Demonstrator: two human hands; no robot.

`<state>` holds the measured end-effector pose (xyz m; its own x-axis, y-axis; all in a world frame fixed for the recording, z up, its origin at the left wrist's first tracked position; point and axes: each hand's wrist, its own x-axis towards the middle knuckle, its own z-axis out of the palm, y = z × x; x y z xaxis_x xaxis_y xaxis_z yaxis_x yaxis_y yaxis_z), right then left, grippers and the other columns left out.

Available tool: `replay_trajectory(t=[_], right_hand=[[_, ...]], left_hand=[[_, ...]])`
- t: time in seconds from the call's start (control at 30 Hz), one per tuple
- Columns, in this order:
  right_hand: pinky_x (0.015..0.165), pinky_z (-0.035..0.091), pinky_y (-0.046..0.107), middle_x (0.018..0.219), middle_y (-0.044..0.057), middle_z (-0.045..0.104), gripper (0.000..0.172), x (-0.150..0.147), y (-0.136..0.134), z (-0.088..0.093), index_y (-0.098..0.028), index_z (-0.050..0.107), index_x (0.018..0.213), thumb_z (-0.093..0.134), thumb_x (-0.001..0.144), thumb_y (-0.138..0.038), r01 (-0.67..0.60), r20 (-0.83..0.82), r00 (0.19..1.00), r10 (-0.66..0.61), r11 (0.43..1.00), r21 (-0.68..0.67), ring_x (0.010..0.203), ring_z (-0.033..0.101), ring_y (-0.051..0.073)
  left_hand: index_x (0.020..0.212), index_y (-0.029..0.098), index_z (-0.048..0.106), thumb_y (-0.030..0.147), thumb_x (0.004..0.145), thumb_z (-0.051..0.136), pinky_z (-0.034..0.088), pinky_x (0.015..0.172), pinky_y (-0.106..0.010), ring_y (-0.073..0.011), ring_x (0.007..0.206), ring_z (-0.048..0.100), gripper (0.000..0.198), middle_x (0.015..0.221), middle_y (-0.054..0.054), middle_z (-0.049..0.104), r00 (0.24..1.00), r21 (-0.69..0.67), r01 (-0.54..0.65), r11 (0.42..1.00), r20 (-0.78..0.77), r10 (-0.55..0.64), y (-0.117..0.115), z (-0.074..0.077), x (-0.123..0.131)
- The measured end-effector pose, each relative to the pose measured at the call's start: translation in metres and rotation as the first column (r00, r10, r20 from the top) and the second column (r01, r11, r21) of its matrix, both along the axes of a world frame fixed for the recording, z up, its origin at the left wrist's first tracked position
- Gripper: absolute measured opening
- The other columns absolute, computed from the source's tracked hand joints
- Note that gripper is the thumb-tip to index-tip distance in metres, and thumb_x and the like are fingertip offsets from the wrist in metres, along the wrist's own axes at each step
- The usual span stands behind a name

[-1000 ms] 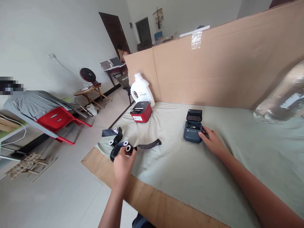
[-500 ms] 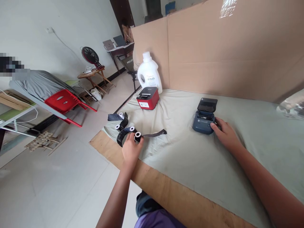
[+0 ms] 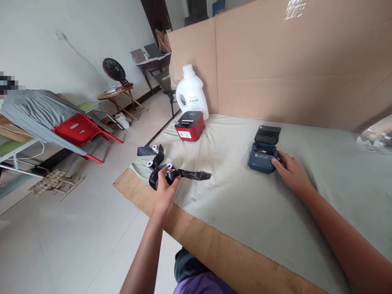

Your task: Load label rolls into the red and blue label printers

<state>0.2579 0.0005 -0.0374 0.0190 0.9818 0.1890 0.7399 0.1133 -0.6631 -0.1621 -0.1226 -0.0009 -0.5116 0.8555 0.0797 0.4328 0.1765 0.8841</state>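
Left hand (image 3: 166, 190): thumb and forefinger hold a small black cylindrical roll (image 3: 172, 176) near the front edge of the cloth-covered table (image 3: 220, 241). A flat black strip (image 3: 196, 174) extends rightward from it, long axis roughly toward the dark-blue boxy plastic printer (image 3: 261, 161), lid raised, well apart. Right hand (image 3: 289, 169): nearer the printer, fingers gripping its right side.

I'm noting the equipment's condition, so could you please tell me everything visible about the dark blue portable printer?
The dark blue portable printer looks plastic, with rounded corners and a small pale mark on top. Its dark lid stands open at the far side, exposing the inner compartment. It sits on the greenish cloth; the right hand touches its right side.
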Motion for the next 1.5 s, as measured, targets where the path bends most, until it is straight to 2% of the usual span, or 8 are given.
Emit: replay_trajectory(t=[0.23, 0.47, 0.7, 0.77, 0.93, 1.03, 1.17, 1.5], right_hand=[[0.098, 0.046, 0.044, 0.127, 0.013, 0.066, 0.055, -0.001, -0.001, -0.001, -0.02, 0.052, 0.14, 0.044, 0.094, -0.049, -0.002, -0.025, 1.0, 0.003, 0.999, 0.036, 0.119, 0.055, 0.029], [0.098, 0.046, 0.045, 0.126, 0.013, 0.066, 0.056, 0.001, 0.001, -0.004, -0.019, 0.053, 0.139, 0.044, 0.094, -0.051, -0.009, -0.023, 1.0, 0.011, 0.999, 0.044, 0.118, 0.056, 0.03], [0.098, 0.047, 0.044, 0.127, 0.013, 0.066, 0.055, -0.001, -0.002, 0.002, -0.02, 0.053, 0.14, 0.045, 0.094, -0.049, -0.015, -0.027, 1.0, 0.017, 0.999, 0.048, 0.114, 0.057, 0.029], [0.098, 0.047, 0.043, 0.127, 0.014, 0.066, 0.054, -0.002, -0.003, 0.005, -0.02, 0.053, 0.141, 0.045, 0.095, -0.047, -0.01, 0.0, 1.0, 0.01, 1.0, 0.026, 0.114, 0.057, 0.029], [0.098, 0.047, 0.041, 0.13, 0.014, 0.065, 0.051, -0.003, -0.002, 0.008, -0.02, 0.054, 0.139, 0.045, 0.094, -0.044, 0.009, 0.034, 0.999, -0.009, 1.0, 0.005, 0.112, 0.058, 0.027], [0.099, 0.046, 0.042, 0.129, 0.013, 0.066, 0.052, -0.003, -0.002, 0.007, -0.021, 0.054, 0.14, 0.045, 0.094, -0.043, 0.004, 0.038, 0.999, -0.004, 1.0, 0.002, 0.115, 0.058, 0.027], [0.099, 0.047, 0.043, 0.131, 0.013, 0.065, 0.053, -0.003, -0.002, 0.007, -0.023, 0.052, 0.142, 0.045, 0.094, -0.044, 0.032, 0.039, 0.999, -0.031, 0.999, -0.023, 0.119, 0.057, 0.028], [0.102, 0.047, 0.045, 0.13, 0.013, 0.065, 0.051, -0.003, -0.001, 0.007, -0.024, 0.053, 0.141, 0.047, 0.094, -0.044, 0.038, 0.035, 0.999, -0.037, 0.999, -0.024, 0.119, 0.058, 0.029]], left_hand=[[0.127, 0.024, 0.048, 0.038, 0.081, 0.068, 0.051, 0.087, -0.03, -0.0194, 0.1, 0.063, 0.052, 0.109, -0.005, 0.063, 0.996, 0.049, 0.049, 0.998, -0.074, -0.045, 0.014, -0.009, 0.001], [0.13, 0.024, 0.044, 0.033, 0.085, 0.058, 0.05, 0.088, -0.03, -0.0166, 0.094, 0.062, 0.048, 0.103, -0.003, 0.062, 0.973, 0.107, 0.213, 0.971, 0.069, -0.221, 0.027, -0.015, 0.005], [0.095, 0.019, 0.058, 0.024, 0.074, 0.064, 0.049, 0.088, -0.033, -0.0204, 0.094, 0.064, 0.022, 0.097, -0.005, 0.067, 0.982, 0.175, 0.176, 0.969, 0.031, -0.184, 0.024, -0.016, 0.002], [0.091, 0.02, 0.056, 0.02, 0.074, 0.06, 0.049, 0.089, -0.033, -0.0206, 0.096, 0.064, 0.017, 0.1, -0.005, 0.067, 0.984, 0.22, 0.18, 0.959, -0.026, -0.178, 0.023, -0.015, 0.001], [0.086, 0.02, 0.056, 0.024, 0.08, 0.062, 0.046, 0.092, -0.034, -0.0197, 0.097, 0.058, 0.009, 0.096, -0.004, 0.058, 0.928, 0.3, 0.183, 0.936, -0.368, -0.063, 0.017, -0.012, 0.0], [0.1, 0.02, 0.059, 0.031, 0.085, 0.063, 0.049, 0.084, -0.031, -0.0179, 0.091, 0.06, 0.018, 0.098, -0.004, 0.061, 0.92, 0.255, 0.134, 0.958, -0.392, -0.024, 0.009, -0.012, 0.002], [0.117, 0.021, 0.058, 0.032, 0.081, 0.069, 0.051, 0.08, -0.031, -0.019, 0.088, 0.065, 0.04, 0.105, -0.005, 0.068, 0.915, 0.178, -0.03, 0.984, -0.39, 0.098, 0.003, -0.014, 0.006], [0.121, 0.022, 0.055, 0.028, 0.08, 0.065, 0.054, 0.078, -0.035, -0.0226, 0.085, 0.07, 0.042, 0.107, -0.006, 0.073, 0.903, 0.039, -0.163, 0.986, -0.396, 0.164, 0.005, -0.015, 0.007]])
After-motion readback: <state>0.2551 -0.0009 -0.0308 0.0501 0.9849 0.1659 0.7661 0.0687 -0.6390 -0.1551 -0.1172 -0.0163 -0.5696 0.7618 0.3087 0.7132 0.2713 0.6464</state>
